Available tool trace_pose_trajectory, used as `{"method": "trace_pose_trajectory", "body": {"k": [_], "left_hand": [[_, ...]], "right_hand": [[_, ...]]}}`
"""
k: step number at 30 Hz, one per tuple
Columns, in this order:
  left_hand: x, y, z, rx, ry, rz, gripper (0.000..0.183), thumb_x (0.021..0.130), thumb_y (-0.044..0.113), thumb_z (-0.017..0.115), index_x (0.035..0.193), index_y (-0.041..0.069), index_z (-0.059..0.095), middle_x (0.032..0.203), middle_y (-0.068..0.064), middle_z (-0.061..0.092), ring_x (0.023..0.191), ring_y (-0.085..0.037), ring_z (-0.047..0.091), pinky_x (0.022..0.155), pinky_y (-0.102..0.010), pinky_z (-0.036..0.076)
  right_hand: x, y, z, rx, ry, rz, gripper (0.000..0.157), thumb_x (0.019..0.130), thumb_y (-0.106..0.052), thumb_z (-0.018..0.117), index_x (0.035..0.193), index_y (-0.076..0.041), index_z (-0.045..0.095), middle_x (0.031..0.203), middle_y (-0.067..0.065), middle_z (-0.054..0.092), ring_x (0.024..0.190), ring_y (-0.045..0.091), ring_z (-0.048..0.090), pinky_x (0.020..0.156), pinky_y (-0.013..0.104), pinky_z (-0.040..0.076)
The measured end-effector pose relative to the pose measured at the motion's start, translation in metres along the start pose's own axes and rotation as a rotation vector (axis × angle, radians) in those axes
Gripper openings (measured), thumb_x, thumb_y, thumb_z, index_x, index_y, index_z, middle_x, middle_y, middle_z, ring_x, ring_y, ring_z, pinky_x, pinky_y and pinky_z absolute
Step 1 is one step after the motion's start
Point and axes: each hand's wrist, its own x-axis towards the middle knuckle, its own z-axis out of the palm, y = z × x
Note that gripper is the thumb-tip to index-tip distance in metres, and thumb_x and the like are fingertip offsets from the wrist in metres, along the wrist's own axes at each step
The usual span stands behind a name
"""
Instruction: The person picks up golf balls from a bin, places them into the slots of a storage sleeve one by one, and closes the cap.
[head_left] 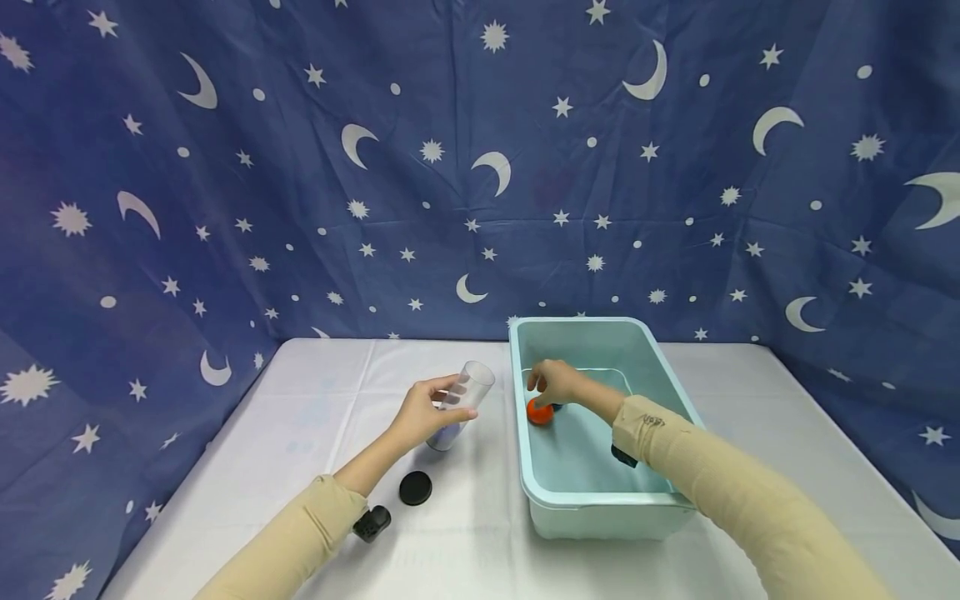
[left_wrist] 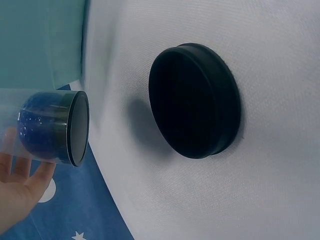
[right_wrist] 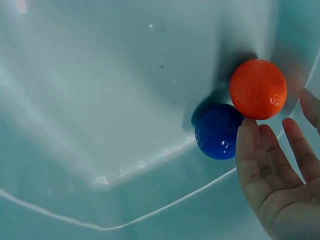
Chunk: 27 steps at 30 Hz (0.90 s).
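My left hand (head_left: 417, 417) grips a clear plastic tube (head_left: 472, 383), tilted with its top leaning right, over the white table. A dark blue ball (left_wrist: 40, 125) sits at the tube's bottom, by its dark-rimmed end. Below that hand, a round black cap (head_left: 416, 488) lies on the cloth. Inside the pale green bin (head_left: 577, 500), my right hand (head_left: 557, 383) reaches down to an orange ball (head_left: 538, 413). Its fingers are spread loosely beside the orange ball and a blue ball (right_wrist: 218, 132), which lie together on the bin's floor; neither is gripped.
The bin's raised walls surround the right hand. White cloth (head_left: 315, 400) covers the table. Behind it hangs a dark blue curtain (head_left: 420, 192) with moons and stars, which also runs along both sides.
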Motion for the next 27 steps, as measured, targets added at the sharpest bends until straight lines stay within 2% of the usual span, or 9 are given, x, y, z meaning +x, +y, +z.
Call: {"method": "trace_pose_trajectory", "body": {"k": [9, 16, 19, 24, 27], "left_hand": [[0.000, -0.001, 0.001, 0.005, 0.003, -0.006, 0.057, 0.075, 0.016, 0.079, 0.128, 0.006, 0.059, 0.115, -0.015, 0.066, 0.106, -0.033, 0.061, 0.076, -0.032, 0.056], [0.000, 0.000, 0.003, 0.012, 0.004, -0.014, 0.056, 0.075, 0.015, 0.079, 0.127, 0.005, 0.059, 0.115, -0.016, 0.066, 0.105, -0.031, 0.062, 0.076, -0.032, 0.056], [0.000, 0.001, 0.004, 0.010, -0.002, -0.019, 0.056, 0.075, 0.015, 0.079, 0.127, 0.005, 0.059, 0.116, -0.016, 0.066, 0.105, -0.030, 0.062, 0.077, -0.032, 0.056], [0.000, 0.003, 0.004, 0.008, -0.010, -0.012, 0.057, 0.075, 0.015, 0.079, 0.128, 0.006, 0.059, 0.117, -0.015, 0.065, 0.106, -0.030, 0.062, 0.077, -0.031, 0.056], [0.001, 0.002, 0.005, 0.003, -0.007, -0.010, 0.057, 0.075, 0.014, 0.079, 0.127, 0.006, 0.059, 0.116, -0.015, 0.066, 0.105, -0.030, 0.062, 0.076, -0.031, 0.056]], "right_hand": [[0.004, 0.002, 0.005, -0.044, -0.066, 0.055, 0.028, 0.073, 0.000, 0.075, 0.100, 0.002, 0.067, 0.087, 0.015, 0.064, 0.072, 0.018, 0.055, 0.064, 0.024, 0.050], [0.000, 0.002, 0.007, -0.113, -0.107, 0.066, 0.033, 0.069, 0.002, 0.075, 0.100, 0.001, 0.065, 0.090, 0.011, 0.064, 0.077, 0.019, 0.054, 0.069, 0.026, 0.050], [-0.005, -0.002, 0.009, -0.161, -0.110, 0.079, 0.030, 0.069, 0.001, 0.076, 0.096, 0.000, 0.064, 0.088, 0.009, 0.063, 0.076, 0.019, 0.052, 0.069, 0.026, 0.048], [-0.007, -0.006, 0.014, -0.178, -0.106, 0.131, 0.026, 0.073, -0.004, 0.076, 0.092, 0.000, 0.060, 0.082, 0.007, 0.060, 0.065, 0.016, 0.050, 0.058, 0.023, 0.045], [-0.008, -0.008, 0.014, -0.176, -0.093, 0.131, 0.024, 0.072, -0.002, 0.076, 0.091, 0.001, 0.060, 0.081, 0.007, 0.059, 0.065, 0.017, 0.050, 0.058, 0.023, 0.045]]}}
